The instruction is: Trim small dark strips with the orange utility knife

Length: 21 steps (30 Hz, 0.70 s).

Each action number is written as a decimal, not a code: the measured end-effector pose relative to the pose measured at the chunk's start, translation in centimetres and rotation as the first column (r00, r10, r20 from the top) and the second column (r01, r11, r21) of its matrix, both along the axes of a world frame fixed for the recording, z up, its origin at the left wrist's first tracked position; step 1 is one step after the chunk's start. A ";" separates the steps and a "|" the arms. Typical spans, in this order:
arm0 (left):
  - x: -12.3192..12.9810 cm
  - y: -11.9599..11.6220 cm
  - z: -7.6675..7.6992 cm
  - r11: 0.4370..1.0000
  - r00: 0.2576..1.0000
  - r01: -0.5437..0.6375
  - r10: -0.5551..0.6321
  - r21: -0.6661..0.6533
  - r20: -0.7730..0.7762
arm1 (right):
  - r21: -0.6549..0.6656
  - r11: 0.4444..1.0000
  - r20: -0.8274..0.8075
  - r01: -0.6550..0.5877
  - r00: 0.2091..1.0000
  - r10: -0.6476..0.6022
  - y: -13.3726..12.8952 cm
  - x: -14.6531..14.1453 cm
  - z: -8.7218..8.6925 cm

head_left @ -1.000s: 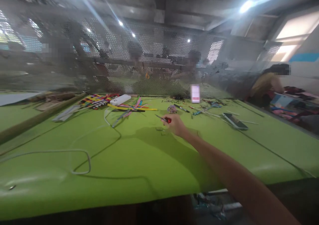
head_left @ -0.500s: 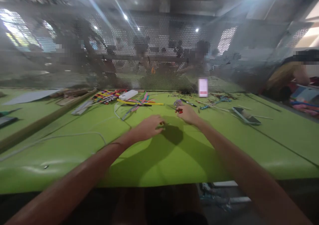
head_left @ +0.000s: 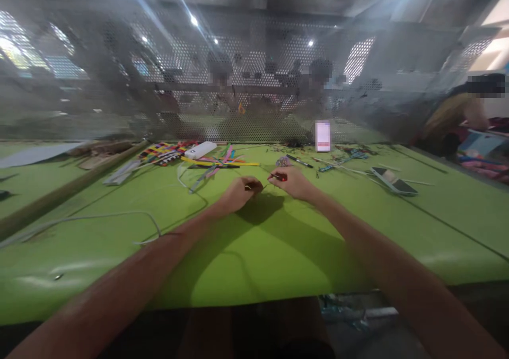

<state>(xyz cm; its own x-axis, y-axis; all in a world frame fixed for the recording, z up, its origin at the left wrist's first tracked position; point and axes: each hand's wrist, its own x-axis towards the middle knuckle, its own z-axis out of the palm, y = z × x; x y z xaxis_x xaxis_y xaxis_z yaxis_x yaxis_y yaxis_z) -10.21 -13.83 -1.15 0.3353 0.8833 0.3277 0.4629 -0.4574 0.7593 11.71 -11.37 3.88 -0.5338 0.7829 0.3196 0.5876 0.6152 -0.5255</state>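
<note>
Both of my hands are above the green table (head_left: pixel 254 274), close together near its middle. My left hand (head_left: pixel 242 192) is closed, its fingers curled round something small and thin that I cannot make out. In my right hand (head_left: pixel 289 183), thumb and fingers pinch a small tool with a red part (head_left: pixel 282 177); its thin dark end points left toward my left hand. A narrow gap lies between the fingertips. Just behind my right hand sits a small purplish bundle (head_left: pixel 283 161), with a black pen (head_left: pixel 299 161) beside it.
Colored strips (head_left: pixel 222 163), a woven multicolored piece (head_left: pixel 167 153) and a white device (head_left: pixel 201 150) lie back left. A white cable (head_left: pixel 119 214) crosses the left side. A phone (head_left: pixel 393 181) lies at right; a lit screen (head_left: pixel 323 136) stands behind. A person (head_left: pixel 457 110) is far right.
My hands have come closer together, and the fingers of my left hand have closed more. The tool in my right hand has moved slightly left. The view has shifted a little.
</note>
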 end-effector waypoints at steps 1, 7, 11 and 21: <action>0.0 0.0 0.0 0.999 0.991 0.000 0.007 -0.050 0.131 | -0.003 0.999 -0.020 -0.042 0.999 0.042 -0.3 -0.2 0.1; -0.3 -0.2 0.5 0.992 0.944 0.057 -0.016 -0.114 0.331 | -0.059 0.992 -0.169 -0.110 0.981 0.099 -1.3 -0.4 0.2; -0.8 0.0 0.7 0.985 0.961 -0.012 0.059 -0.174 0.271 | -0.086 0.995 -0.225 -0.050 0.974 0.029 -0.5 0.2 0.1; -1.6 0.1 1.6 0.957 0.972 0.099 -0.035 -0.273 0.230 | -0.021 0.994 -0.229 0.109 0.967 -0.111 1.1 1.2 -0.5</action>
